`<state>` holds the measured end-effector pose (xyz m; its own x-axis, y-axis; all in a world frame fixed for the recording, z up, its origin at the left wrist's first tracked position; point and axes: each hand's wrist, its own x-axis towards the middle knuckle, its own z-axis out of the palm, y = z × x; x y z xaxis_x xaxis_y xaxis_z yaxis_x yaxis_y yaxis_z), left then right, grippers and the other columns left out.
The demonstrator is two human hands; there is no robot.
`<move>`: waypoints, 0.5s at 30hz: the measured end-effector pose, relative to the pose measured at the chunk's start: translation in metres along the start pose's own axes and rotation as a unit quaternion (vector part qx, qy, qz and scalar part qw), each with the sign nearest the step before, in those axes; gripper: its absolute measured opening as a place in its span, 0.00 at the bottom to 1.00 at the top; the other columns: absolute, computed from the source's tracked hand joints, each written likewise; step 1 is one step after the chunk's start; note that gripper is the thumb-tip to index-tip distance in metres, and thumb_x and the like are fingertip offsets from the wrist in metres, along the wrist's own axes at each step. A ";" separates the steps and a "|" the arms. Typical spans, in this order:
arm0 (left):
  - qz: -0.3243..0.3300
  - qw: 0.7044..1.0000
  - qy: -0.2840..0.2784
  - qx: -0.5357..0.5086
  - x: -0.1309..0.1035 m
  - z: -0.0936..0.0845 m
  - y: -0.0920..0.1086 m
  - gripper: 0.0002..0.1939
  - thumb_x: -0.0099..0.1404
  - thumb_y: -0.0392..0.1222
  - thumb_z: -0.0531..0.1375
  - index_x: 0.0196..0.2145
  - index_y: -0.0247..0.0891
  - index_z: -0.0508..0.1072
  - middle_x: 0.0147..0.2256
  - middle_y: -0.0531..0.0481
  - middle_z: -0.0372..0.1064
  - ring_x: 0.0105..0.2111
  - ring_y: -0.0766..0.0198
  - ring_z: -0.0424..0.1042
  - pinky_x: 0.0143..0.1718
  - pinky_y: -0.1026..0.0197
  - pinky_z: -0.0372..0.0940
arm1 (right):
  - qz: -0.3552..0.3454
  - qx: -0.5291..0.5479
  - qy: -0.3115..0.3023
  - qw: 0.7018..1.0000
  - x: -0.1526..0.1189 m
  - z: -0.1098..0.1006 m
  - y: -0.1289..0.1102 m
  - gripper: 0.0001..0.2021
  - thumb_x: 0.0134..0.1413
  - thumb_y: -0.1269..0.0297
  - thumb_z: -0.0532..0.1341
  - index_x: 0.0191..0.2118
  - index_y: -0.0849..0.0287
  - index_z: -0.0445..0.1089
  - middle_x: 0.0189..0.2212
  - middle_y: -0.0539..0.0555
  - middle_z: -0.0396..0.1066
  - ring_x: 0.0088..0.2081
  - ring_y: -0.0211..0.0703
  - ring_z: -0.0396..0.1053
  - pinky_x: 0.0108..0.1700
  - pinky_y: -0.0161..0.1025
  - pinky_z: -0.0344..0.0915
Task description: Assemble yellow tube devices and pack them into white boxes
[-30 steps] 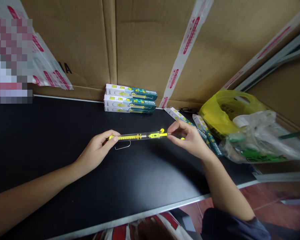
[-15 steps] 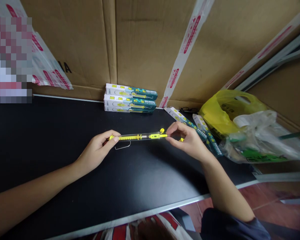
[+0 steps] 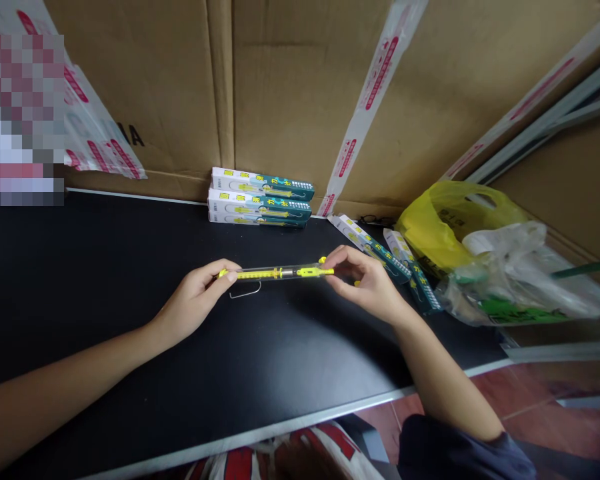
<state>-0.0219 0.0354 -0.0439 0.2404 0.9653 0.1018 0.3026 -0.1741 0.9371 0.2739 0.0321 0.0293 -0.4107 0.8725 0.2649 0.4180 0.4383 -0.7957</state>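
Observation:
A clear tubular spring scale [image 3: 265, 274] with yellow inner parts is held level above the black table. My left hand [image 3: 195, 297] is closed round its left end, thumb on the tube. At the other end, the thumb and fingertips of my right hand [image 3: 370, 283] pinch the tube near its yellow tip. A bent metal hook [image 3: 247, 292] shows just below the tube, close to my left fingers. Beside my right fingers are a small yellow piece [image 3: 323, 260] and, partly hidden, another yellow piece [image 3: 357, 283].
Several printed spring scale boxes [image 3: 260, 207] are stacked against the cardboard [image 3: 290, 100] at the back. Two more boxes [image 3: 415, 273] lie slanted to the right. Beyond them sit a yellow plastic bag [image 3: 430, 220] and a clear bag [image 3: 520, 267]. The table's pale front edge [image 3: 330, 417] runs before me.
My right hand has shifted slightly left, its fingertips moving from the yellow tip onto the right end of the tube. My left hand keeps its grip in nearly the same place.

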 end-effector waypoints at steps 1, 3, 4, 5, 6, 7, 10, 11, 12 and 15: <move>-0.003 1.000 0.003 -0.007 0.000 0.000 0.000 0.16 0.68 0.53 0.53 0.38 0.39 0.72 0.24 0.57 0.55 0.25 0.67 0.56 0.29 0.63 0.53 | 0.002 0.016 0.005 1.000 0.000 0.000 -0.001 0.04 0.56 0.68 0.63 0.38 0.58 0.69 0.36 0.52 0.70 0.37 0.39 0.71 0.41 0.37 0.71; -0.011 1.000 0.004 -0.021 0.001 0.001 -0.002 0.17 0.68 0.54 0.53 0.38 0.38 0.73 0.23 0.57 0.54 0.24 0.67 0.56 0.28 0.63 0.53 | 0.011 0.047 0.021 0.999 -0.001 0.000 -0.004 0.05 0.57 0.66 0.63 0.39 0.57 0.68 0.36 0.52 0.70 0.37 0.39 0.71 0.41 0.37 0.70; -0.014 1.000 0.005 -0.026 0.001 0.001 -0.002 0.17 0.68 0.54 0.53 0.38 0.38 0.73 0.23 0.57 0.55 0.24 0.67 0.55 0.28 0.63 0.53 | 0.015 0.060 0.030 0.998 -0.001 0.001 -0.004 0.06 0.57 0.64 0.63 0.39 0.57 0.67 0.35 0.52 0.70 0.36 0.38 0.71 0.40 0.37 0.70; -0.015 0.999 0.004 -0.031 0.001 0.001 -0.003 0.17 0.67 0.54 0.54 0.38 0.38 0.73 0.23 0.57 0.55 0.24 0.67 0.55 0.27 0.62 0.52 | 0.019 0.070 0.038 0.997 -0.001 0.001 -0.004 0.07 0.57 0.63 0.64 0.39 0.57 0.67 0.34 0.52 0.70 0.36 0.38 0.72 0.39 0.36 0.70; -0.015 0.999 0.003 -0.034 0.001 0.002 -0.003 0.17 0.67 0.54 0.54 0.38 0.38 0.73 0.23 0.57 0.55 0.24 0.67 0.55 0.27 0.62 0.52 | 0.021 0.076 0.044 0.996 -0.001 0.002 -0.004 0.07 0.57 0.61 0.64 0.38 0.57 0.67 0.34 0.52 0.70 0.35 0.38 0.72 0.38 0.36 0.70; -0.014 0.999 0.002 -0.037 0.001 0.002 -0.004 0.17 0.67 0.54 0.54 0.38 0.38 0.73 0.23 0.57 0.55 0.24 0.67 0.55 0.27 0.62 0.52 | 0.023 0.076 0.047 0.996 -0.001 0.003 -0.004 0.08 0.57 0.60 0.64 0.37 0.57 0.66 0.33 0.51 0.70 0.34 0.38 0.71 0.37 0.36 0.70; -0.013 0.999 -0.005 -0.040 0.000 0.002 -0.006 0.16 0.68 0.53 0.54 0.39 0.39 0.73 0.23 0.57 0.55 0.24 0.67 0.56 0.27 0.62 0.53 | 0.023 0.058 0.046 0.997 -0.001 0.006 -0.002 0.10 0.56 0.57 0.64 0.36 0.57 0.66 0.33 0.51 0.69 0.33 0.38 0.71 0.36 0.37 0.70; -0.014 0.999 -0.006 -0.041 0.000 0.002 -0.006 0.16 0.68 0.53 0.54 0.39 0.39 0.73 0.23 0.57 0.55 0.24 0.67 0.56 0.28 0.62 0.53 | 0.023 0.049 0.044 0.998 -0.001 0.006 -0.002 0.10 0.56 0.57 0.65 0.36 0.57 0.66 0.33 0.51 0.69 0.33 0.38 0.71 0.37 0.37 0.70; -0.015 0.999 -0.006 -0.041 0.000 0.002 -0.007 0.16 0.68 0.53 0.54 0.39 0.39 0.73 0.23 0.57 0.55 0.24 0.67 0.56 0.28 0.62 0.53 | 0.021 0.038 0.041 0.998 -0.001 0.005 -0.002 0.10 0.56 0.57 0.65 0.37 0.57 0.66 0.34 0.52 0.69 0.34 0.39 0.71 0.37 0.38 0.70; -0.017 0.999 -0.001 -0.046 0.001 0.002 -0.007 0.16 0.68 0.52 0.54 0.38 0.38 0.73 0.23 0.57 0.54 0.24 0.67 0.56 0.27 0.62 0.53 | 0.015 -0.030 0.047 0.998 -0.001 -0.009 -0.003 0.10 0.58 0.58 0.63 0.40 0.57 0.66 0.37 0.53 0.70 0.37 0.40 0.71 0.39 0.38 0.70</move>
<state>-0.0220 0.0372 -0.0507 0.2335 0.9699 0.0687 0.2255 -0.1228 0.9665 0.2810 0.0317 0.0362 -0.3207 0.9005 0.2937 0.4785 0.4216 -0.7703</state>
